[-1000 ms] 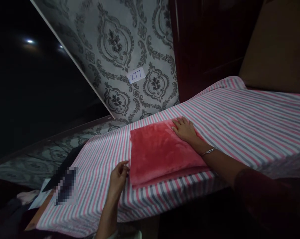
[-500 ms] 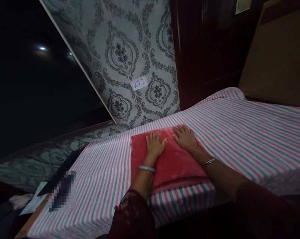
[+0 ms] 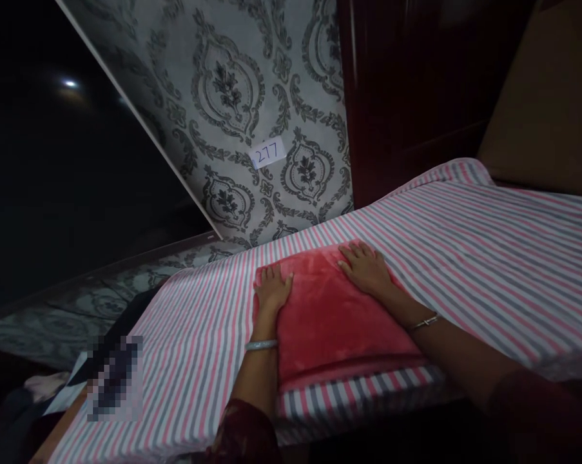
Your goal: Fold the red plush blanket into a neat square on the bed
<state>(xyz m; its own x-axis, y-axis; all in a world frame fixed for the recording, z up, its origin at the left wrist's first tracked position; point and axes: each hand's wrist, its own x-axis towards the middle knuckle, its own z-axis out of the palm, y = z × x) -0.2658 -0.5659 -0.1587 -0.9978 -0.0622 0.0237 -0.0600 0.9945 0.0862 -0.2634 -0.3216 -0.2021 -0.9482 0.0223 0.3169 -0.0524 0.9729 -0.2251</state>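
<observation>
A folded red plush cloth [image 3: 329, 316] lies flat on a striped cover [image 3: 208, 322] near its front edge. My left hand [image 3: 273, 289] rests palm down on the cloth's far left corner, fingers spread. On the far right part of the cloth lies my right hand [image 3: 365, 267], also flat with its fingers apart. Neither hand grips the fabric. A bracelet shows on each wrist.
Patterned wallpaper [image 3: 227, 90] with a paper label [image 3: 268, 153] reading 277 rises behind the cover. A dark screen [image 3: 78, 161] stands at the left. At the right are a dark red panel [image 3: 416, 96] and a brown board [image 3: 546, 109].
My left hand has slid left across the red cloth to its left edge. The right hand stays at nearly the same place on the cloth. The view has shifted slightly.
</observation>
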